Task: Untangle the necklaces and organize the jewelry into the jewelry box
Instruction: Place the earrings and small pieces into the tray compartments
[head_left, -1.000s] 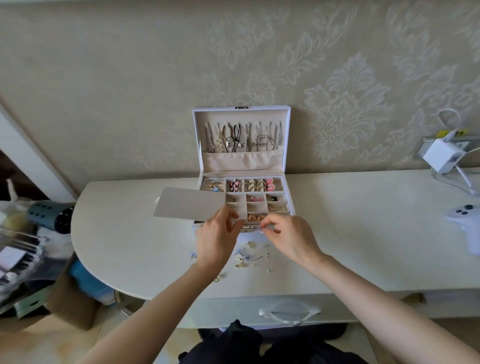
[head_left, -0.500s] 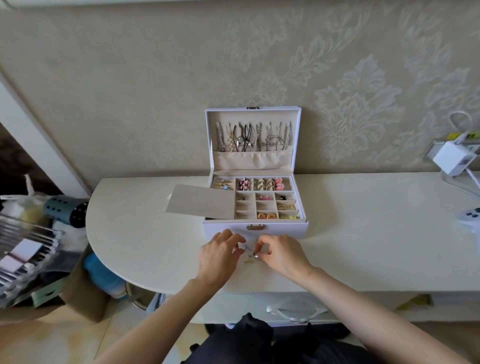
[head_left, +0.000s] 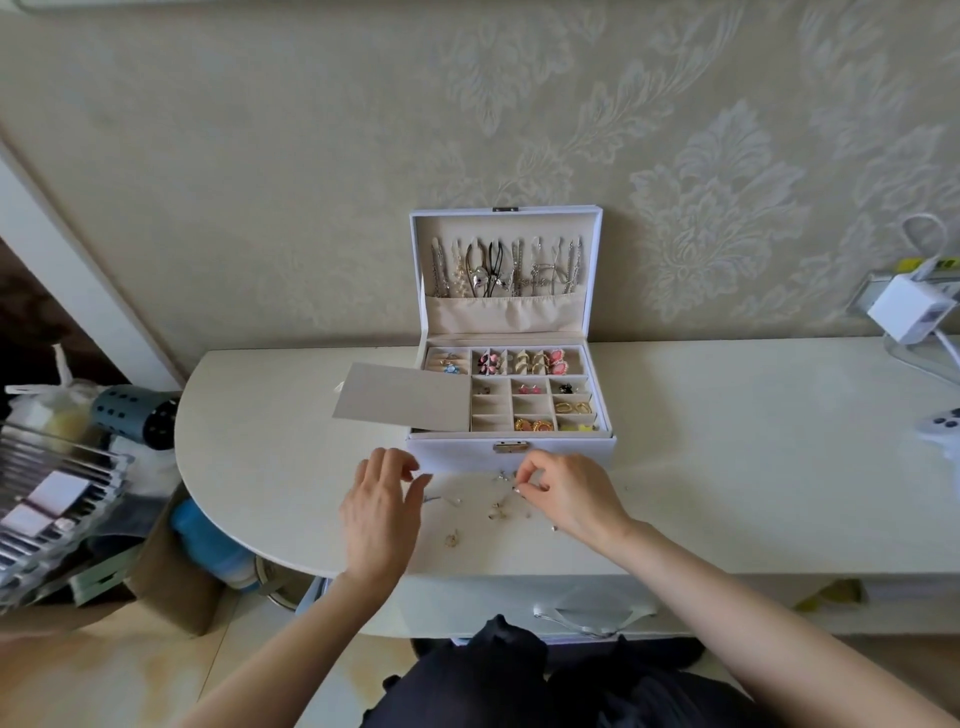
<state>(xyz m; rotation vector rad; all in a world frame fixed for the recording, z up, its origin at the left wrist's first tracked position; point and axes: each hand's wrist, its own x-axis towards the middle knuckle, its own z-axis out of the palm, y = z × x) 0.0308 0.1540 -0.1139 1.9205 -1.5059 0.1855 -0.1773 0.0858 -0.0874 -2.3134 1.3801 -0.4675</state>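
A white jewelry box (head_left: 550, 451) stands open on the table (head_left: 727, 467), against the wall. Several necklaces (head_left: 504, 270) hang in its upright lid. Earrings and rings fill several small compartments of its tray. A loose beige flap (head_left: 402, 397) covers the tray's left part. Small loose jewelry pieces (head_left: 498, 512) lie scattered on the table in front of the box. My right hand (head_left: 569, 496) pinches a tiny piece just in front of the box. My left hand (head_left: 382, 506) hovers over the table with relaxed fingers, holding nothing.
A white charger (head_left: 906, 312) with cables sits at the wall on the right. A white controller (head_left: 943, 428) lies at the table's right edge. Left of the table are a cluttered rack (head_left: 52, 509) and a blue cylinder (head_left: 135, 421).
My hands came down from the box's tray to the loose pieces on the table. They have since drawn apart, the left moving leftward, while the right keeps pinching a small piece.
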